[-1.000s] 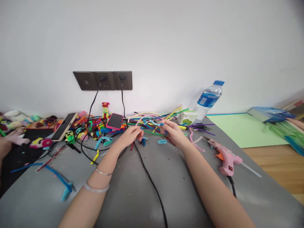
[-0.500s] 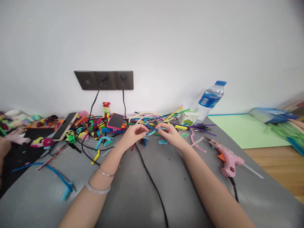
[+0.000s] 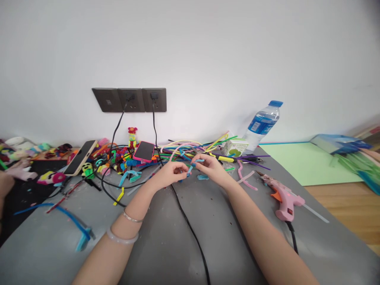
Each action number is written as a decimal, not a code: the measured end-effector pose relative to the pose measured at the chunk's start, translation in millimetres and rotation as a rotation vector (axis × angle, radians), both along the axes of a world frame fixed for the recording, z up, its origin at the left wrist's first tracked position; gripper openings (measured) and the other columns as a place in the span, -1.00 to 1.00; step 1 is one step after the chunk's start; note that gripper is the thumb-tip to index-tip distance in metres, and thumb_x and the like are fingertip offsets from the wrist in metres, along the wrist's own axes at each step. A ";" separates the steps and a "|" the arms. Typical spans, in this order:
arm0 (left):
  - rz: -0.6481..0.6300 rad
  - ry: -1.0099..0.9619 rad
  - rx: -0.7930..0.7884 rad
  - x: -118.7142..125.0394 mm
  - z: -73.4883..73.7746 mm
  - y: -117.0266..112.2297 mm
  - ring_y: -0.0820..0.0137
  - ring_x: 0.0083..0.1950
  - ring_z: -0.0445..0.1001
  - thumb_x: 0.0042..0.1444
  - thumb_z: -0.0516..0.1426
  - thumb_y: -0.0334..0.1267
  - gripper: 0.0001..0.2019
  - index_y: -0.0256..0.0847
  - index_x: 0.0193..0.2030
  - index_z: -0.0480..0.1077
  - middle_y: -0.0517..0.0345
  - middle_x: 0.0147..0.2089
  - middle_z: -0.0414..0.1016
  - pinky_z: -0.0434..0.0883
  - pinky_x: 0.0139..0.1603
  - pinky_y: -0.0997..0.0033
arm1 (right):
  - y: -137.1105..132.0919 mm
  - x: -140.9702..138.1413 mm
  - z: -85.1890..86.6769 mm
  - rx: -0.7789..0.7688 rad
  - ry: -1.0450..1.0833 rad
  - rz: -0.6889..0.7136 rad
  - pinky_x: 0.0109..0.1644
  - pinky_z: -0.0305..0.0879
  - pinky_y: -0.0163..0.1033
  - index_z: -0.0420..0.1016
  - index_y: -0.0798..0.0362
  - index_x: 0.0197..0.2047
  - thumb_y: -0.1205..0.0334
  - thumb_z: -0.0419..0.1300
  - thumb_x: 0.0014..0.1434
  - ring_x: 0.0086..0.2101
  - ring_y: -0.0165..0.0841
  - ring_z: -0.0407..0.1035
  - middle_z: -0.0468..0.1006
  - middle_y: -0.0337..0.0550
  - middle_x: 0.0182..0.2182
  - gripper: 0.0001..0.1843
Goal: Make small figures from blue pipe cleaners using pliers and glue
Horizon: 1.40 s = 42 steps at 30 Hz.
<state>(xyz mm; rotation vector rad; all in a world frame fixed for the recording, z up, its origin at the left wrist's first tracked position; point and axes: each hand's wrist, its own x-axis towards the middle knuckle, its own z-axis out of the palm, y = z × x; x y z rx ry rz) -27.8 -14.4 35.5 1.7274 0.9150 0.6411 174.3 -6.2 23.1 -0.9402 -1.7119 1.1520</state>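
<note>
Between my two hands is a short light-blue pipe cleaner [image 3: 190, 169]. My left hand [image 3: 170, 174] pinches its lower end with thumb and forefinger. The upper part is pinched by my right hand [image 3: 209, 170], and a bit of blue sticks out above those fingertips. Just below my right fingers, a folded light-blue pipe cleaner piece [image 3: 203, 177] lies on the grey table. Behind both hands spreads a heap of long coloured pipe cleaners [image 3: 190, 145]. Dark blue bits near my left fingertips are partly hidden.
A pink glue gun [image 3: 286, 200] lies at right. A tilted water bottle [image 3: 263, 124] leans by the wall beside a small box [image 3: 235, 147]. Two phones, one pink-edged phone [image 3: 144, 151], and small figures fill the left. A black cable [image 3: 187, 221] crosses the table. Another person's hand [image 3: 6, 184] shows far left.
My left hand has shifted slightly lower and my right hand slightly left, bringing the fingertips closer. The light-blue pipe cleaner between them now stands more steeply.
</note>
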 end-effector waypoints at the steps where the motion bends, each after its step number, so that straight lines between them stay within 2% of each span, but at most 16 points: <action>1: 0.008 -0.008 -0.007 0.4 -0.2 -0.3 0.53 -0.53 0.22 0.06 0.17 -0.22 -0.86 -0.25 -0.33 0.46 0.26 -0.54 0.31 0.17 -0.52 0.53 | 0.3 -0.1 0.2 0.012 0.006 -0.011 -0.43 0.10 -0.30 0.44 0.07 -0.33 0.01 0.24 0.12 -0.50 -0.46 0.15 0.40 -0.24 -0.43 -0.73; 5: 0.087 -0.073 -0.062 1.7 -4.1 1.3 0.54 -0.53 0.22 0.05 0.19 -0.17 -0.82 -0.26 -0.33 0.43 0.25 -0.51 0.31 0.17 -0.54 0.55 | 1.5 2.2 1.6 0.053 -0.006 -0.080 -0.31 0.19 -0.27 0.47 0.05 -0.34 0.12 0.23 0.10 -0.40 -0.38 0.26 0.46 -0.20 -0.40 -0.83; 8: 0.175 -0.127 -0.047 2.0 -8.0 4.0 0.56 -0.54 0.20 0.03 0.20 -0.16 -0.81 -0.26 -0.34 0.41 0.25 -0.48 0.31 0.16 -0.55 0.57 | 1.7 5.7 2.9 0.069 -0.038 -0.098 -0.27 0.22 -0.25 0.51 0.06 -0.36 0.16 0.22 0.08 -0.33 -0.33 0.31 0.50 -0.17 -0.38 -0.86; 13: 0.240 -0.188 0.064 1.7 -9.3 6.0 0.54 -0.50 0.22 0.06 0.18 -0.18 -0.84 -0.25 -0.34 0.43 0.22 -0.45 0.35 0.15 -0.56 0.56 | -1.5 10.4 5.7 -0.095 -0.048 0.003 -0.44 0.11 -0.32 0.53 0.08 -0.34 0.16 0.26 0.04 -0.48 -0.43 0.22 0.44 -0.22 -0.45 -0.84; 18: 0.208 -0.146 0.080 4.3 -9.5 5.0 0.50 -0.48 0.27 0.04 0.20 -0.22 -0.86 -0.27 -0.34 0.47 0.19 -0.47 0.39 0.22 -0.49 0.52 | -2.5 12.9 6.1 -0.237 -0.029 0.069 -0.54 -0.07 -0.35 0.49 0.11 -0.36 0.02 0.29 0.06 -0.61 -0.53 0.01 0.25 -0.36 -0.62 -0.71; 21: 0.190 -0.119 0.076 5.6 -10.3 4.4 0.46 -0.41 0.36 0.03 0.21 -0.23 -0.84 -0.28 -0.29 0.49 0.14 -0.39 0.47 0.30 -0.40 0.48 | -1.0 19.5 7.0 -0.267 -0.046 0.061 -0.52 -0.03 -0.36 0.49 0.11 -0.34 -0.01 0.30 0.06 -0.59 -0.53 0.07 0.31 -0.34 -0.59 -0.68; 25: 0.158 -0.075 0.105 3.7 -8.9 4.5 0.39 -0.34 0.43 0.13 0.15 -0.17 -0.80 -0.26 -0.27 0.50 0.07 -0.33 0.53 0.32 -0.35 0.46 | 1.0 40.5 10.2 -0.236 -0.148 0.056 -0.49 0.00 -0.34 0.53 0.11 -0.36 0.00 0.30 0.06 -0.55 -0.50 0.14 0.37 -0.29 -0.57 -0.69; 30: 0.222 -0.063 0.155 -0.6 -8.9 7.1 0.40 -0.36 0.42 0.20 0.06 -0.15 -0.75 -0.25 -0.26 0.50 0.08 -0.35 0.53 0.29 -0.39 0.48 | 3.4 57.8 10.7 -0.181 -0.243 -0.038 -0.42 0.13 -0.31 0.57 0.13 -0.37 -0.01 0.32 0.02 -0.49 -0.43 0.25 0.45 -0.21 -0.52 -0.67; 34: 0.211 0.012 0.214 1.2 -13.7 7.5 0.40 -0.33 0.45 0.19 0.04 -0.22 -0.79 -0.24 -0.22 0.48 0.10 -0.31 0.54 0.33 -0.34 0.46 | 4.8 53.1 12.2 -0.050 -0.266 -0.194 -0.45 0.14 -0.32 0.54 0.13 -0.39 -0.05 0.24 0.07 -0.52 -0.43 0.24 0.43 -0.23 -0.53 -0.64; 38: 0.175 0.132 0.374 5.0 -14.6 3.9 0.43 -0.37 0.41 0.19 0.04 -0.29 -0.82 -0.21 -0.21 0.47 0.15 -0.32 0.50 0.31 -0.35 0.46 | 3.0 45.9 14.5 0.029 -0.141 -0.332 -0.54 0.12 -0.32 0.51 0.11 -0.37 -0.05 0.18 0.14 -0.58 -0.44 0.23 0.45 -0.20 -0.49 -0.64; 40: 0.147 0.189 0.460 6.1 -13.0 1.5 0.44 -0.38 0.39 0.19 0.03 -0.33 -0.82 -0.20 -0.20 0.47 0.16 -0.31 0.49 0.32 -0.33 0.45 | 1.7 38.2 13.8 0.092 -0.074 -0.347 -0.51 0.15 -0.32 0.49 0.09 -0.42 -0.04 0.17 0.16 -0.55 -0.43 0.25 0.45 -0.18 -0.48 -0.65; 42: 0.129 0.224 0.555 6.9 -12.1 -0.3 0.43 -0.34 0.42 0.19 0.02 -0.37 -0.81 -0.20 -0.19 0.47 0.14 -0.29 0.50 0.35 -0.28 0.43 | -0.3 22.6 14.1 0.162 -0.003 -0.273 -0.45 0.19 -0.31 0.43 0.07 -0.54 -0.04 0.12 0.21 -0.52 -0.41 0.26 0.41 -0.19 -0.54 -0.58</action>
